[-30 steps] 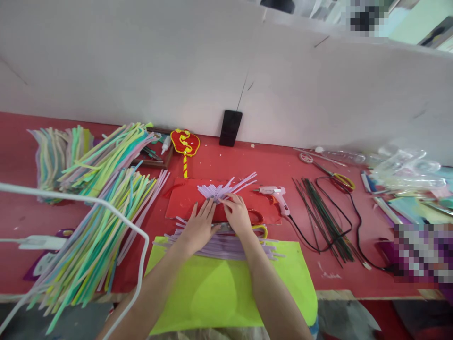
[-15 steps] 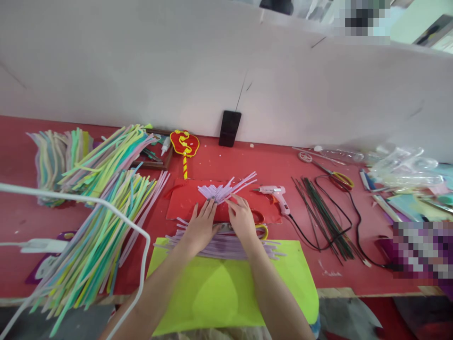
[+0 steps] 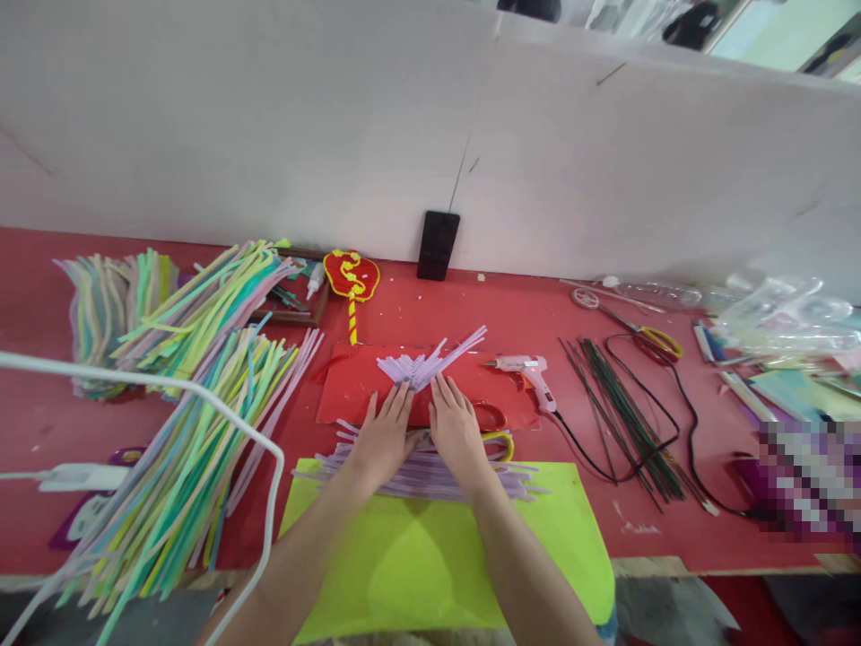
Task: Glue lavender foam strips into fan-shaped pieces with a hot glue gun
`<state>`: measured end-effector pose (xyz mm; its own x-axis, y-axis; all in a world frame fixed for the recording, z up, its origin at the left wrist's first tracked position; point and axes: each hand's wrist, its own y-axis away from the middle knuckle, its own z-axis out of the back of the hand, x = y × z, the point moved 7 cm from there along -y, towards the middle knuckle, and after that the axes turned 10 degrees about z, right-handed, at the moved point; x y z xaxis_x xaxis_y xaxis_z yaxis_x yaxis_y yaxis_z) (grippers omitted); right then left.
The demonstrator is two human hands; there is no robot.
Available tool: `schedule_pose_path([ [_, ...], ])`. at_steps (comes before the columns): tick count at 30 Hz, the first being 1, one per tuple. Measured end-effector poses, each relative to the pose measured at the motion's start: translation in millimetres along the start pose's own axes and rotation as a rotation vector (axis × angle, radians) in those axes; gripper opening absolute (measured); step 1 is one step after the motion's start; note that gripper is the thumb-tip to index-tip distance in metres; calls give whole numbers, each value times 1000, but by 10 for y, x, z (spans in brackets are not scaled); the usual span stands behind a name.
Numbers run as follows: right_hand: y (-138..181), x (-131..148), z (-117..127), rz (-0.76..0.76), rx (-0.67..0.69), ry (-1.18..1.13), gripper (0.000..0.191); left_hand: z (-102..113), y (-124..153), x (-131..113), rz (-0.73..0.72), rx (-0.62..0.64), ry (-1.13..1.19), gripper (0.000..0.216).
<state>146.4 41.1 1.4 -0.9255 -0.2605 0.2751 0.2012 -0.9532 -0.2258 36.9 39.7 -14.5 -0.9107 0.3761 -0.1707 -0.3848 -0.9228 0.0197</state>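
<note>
My left hand (image 3: pixel 383 437) and my right hand (image 3: pixel 456 427) lie side by side, fingers stretched flat, on a red sheet (image 3: pixel 350 390) at the middle of the red table (image 3: pixel 511 314). Their fingertips press the near edge of a fan of lilac strips (image 3: pixel 425 362) laid out on that sheet. Under my wrists lies a bundle of lilac strips (image 3: pixel 430 474), partly on a lime-green sheet (image 3: pixel 417 547). Scissors with red and yellow handles (image 3: pixel 496 429) peek out right of my right hand.
A pink glue gun (image 3: pixel 528 371) with a black cord lies to the right, then dark green wires (image 3: pixel 622 413) and more scissors (image 3: pixel 646 336). Heaps of pastel strips (image 3: pixel 195 422) fill the left. A black phone (image 3: pixel 437 244) leans on the white wall. A red-and-yellow ornament (image 3: pixel 351 274) lies behind.
My right hand's fingers have straightened and now lie flat beside the left hand. Both hands stay on the lilac fan.
</note>
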Motion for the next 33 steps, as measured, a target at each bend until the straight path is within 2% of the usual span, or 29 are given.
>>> schedule_pose_path([
  [7,7,18,-12,24,-14,33,49,19,-6,-2,21,45,-2,56],
  [11,10,29,-13,23,-4,48,49,19,-7,-5,19,17,2,55],
  [15,2,38,-46,39,42,42,51,14,-8,-5,15,-5,2,55],
  [24,-10,70,-24,52,104,86,54,51,-9,-28,24,70,-29,55],
  [33,-22,74,-63,87,183,102,58,31,2,-22,26,58,-67,58],
])
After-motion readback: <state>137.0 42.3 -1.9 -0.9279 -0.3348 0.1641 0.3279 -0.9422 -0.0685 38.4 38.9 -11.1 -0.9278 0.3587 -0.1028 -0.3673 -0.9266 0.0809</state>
